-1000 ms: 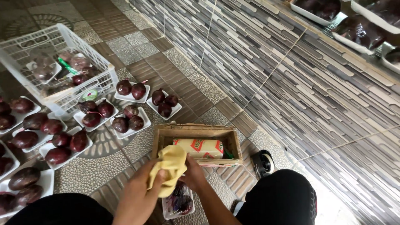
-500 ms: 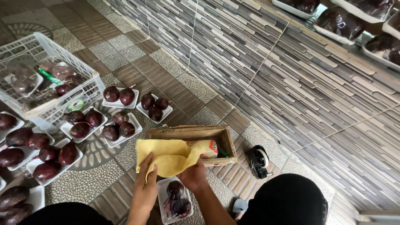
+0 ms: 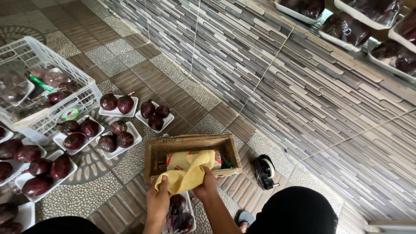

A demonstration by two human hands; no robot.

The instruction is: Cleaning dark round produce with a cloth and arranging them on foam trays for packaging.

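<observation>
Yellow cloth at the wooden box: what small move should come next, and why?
Probably lay the cloth down into the box: both hands, left and right, pinch it bunched over the near rim, above the roll inside.

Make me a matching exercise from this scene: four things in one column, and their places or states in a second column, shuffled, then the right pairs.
Things:
1. yellow cloth
2. wooden box
3. white basket
4. tape dispenser

Places or states:
A. on the floor, right of the wooden box
B. far left, holding wrapped trays
C. held by the left hand and right hand
D. on the floor, a roll lying inside it

Pairs: 1-C, 2-D, 3-B, 4-A
</observation>
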